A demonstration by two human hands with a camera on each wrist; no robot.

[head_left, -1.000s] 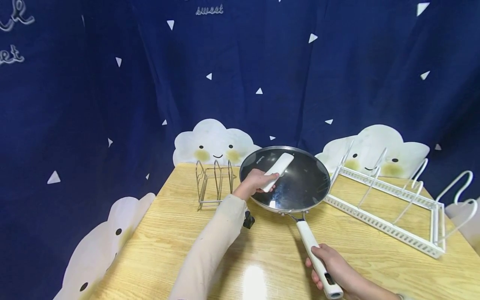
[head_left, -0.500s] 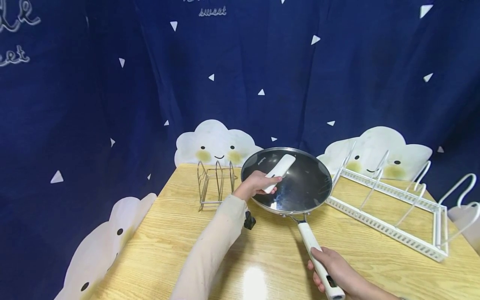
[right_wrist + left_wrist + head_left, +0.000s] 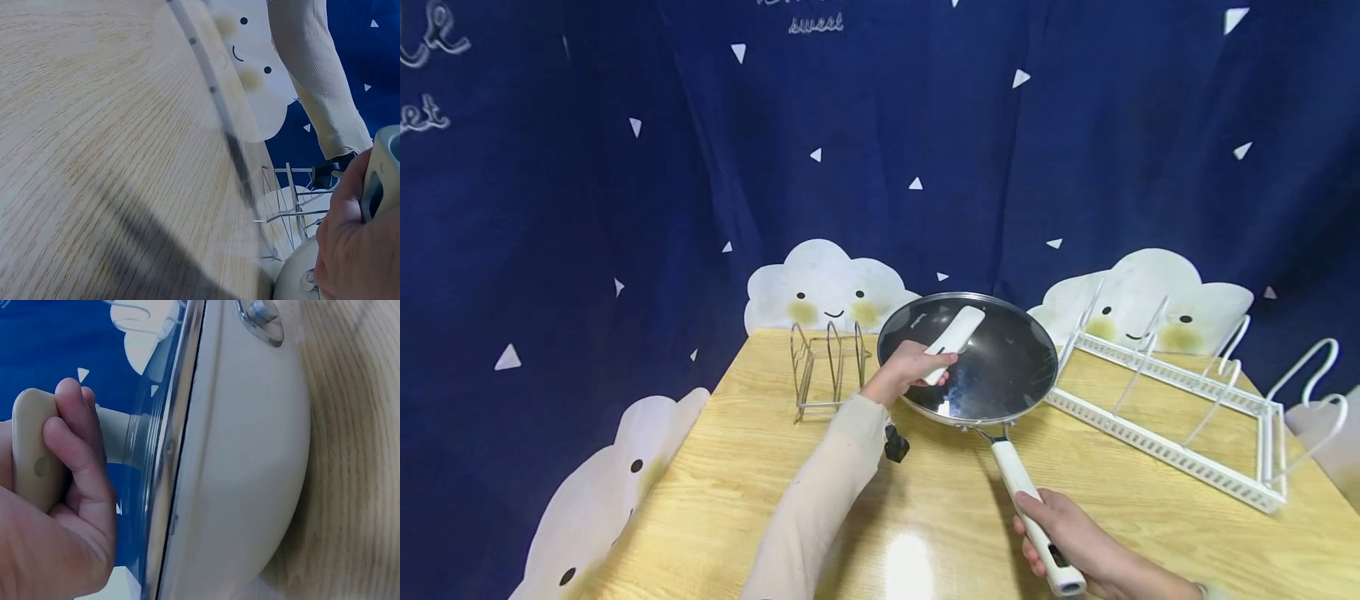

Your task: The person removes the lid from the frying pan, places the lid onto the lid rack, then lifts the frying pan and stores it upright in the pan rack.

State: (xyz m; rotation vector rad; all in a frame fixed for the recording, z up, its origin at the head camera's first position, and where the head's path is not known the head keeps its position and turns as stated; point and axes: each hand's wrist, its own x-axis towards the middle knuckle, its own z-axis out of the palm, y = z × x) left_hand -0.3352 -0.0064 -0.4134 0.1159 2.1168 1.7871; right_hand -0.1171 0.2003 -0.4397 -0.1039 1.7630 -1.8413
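Note:
A deep pan (image 3: 250, 444) with a cream outside stands on the wooden table, its long white handle (image 3: 1017, 475) pointing toward me. On the pan lies a glass lid (image 3: 1000, 367) with a metal rim and a long white knob (image 3: 958, 329). My left hand (image 3: 912, 365) grips the near end of that knob, fingers curled under it, as the left wrist view shows. Lower right, my right hand (image 3: 1067, 527) holds the pan handle near its end, thumb on top. In the right wrist view the right hand (image 3: 356, 250) wraps the handle, and the pan is mostly hidden.
A small metal wire rack (image 3: 827, 371) stands left of the pan. To the right, a larger white rack (image 3: 1180, 458) with upright loops lies close to the pan's rim. The wooden table (image 3: 700, 517) ends at a dark blue curtain (image 3: 880, 125) behind.

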